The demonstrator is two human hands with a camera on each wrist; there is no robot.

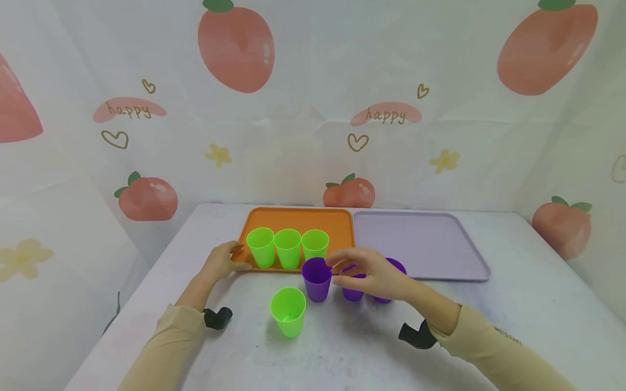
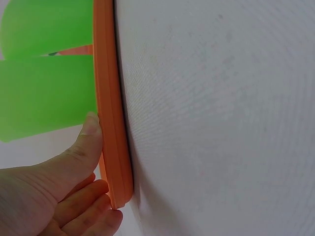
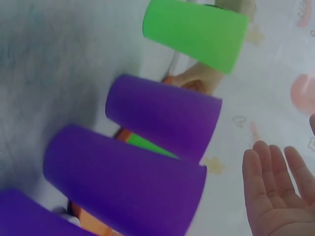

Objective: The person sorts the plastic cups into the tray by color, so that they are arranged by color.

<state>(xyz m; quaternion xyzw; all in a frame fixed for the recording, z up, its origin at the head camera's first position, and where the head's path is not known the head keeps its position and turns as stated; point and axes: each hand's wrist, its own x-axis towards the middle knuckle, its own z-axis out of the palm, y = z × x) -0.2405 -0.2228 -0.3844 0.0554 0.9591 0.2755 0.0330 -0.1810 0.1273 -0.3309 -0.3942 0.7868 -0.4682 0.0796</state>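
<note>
White backdrop (image 1: 313, 65) reads "happy" twice, the right hand (image 1: 371, 273) near purple cups (image 1: 317, 288).

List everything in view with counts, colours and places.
Table: 1, white, centre
Backdrop: 1, white, fruit-printed, behind table
Orange tray: 1, orange, table's far side
Lavender tray: 1, lavender, right of orange tray
Green cups: 4, green, three in orange tray, one on table
Purple cups: 3, purple, before trays
Cord: 1, dark, table's left edge
Wrist pieces: 2, black, at wrists
Sleeves: 2, beige, on forearms
Left hand: 1, bare, at orange tray's corner
Right hand: 1, bare, by purple cups
</note>
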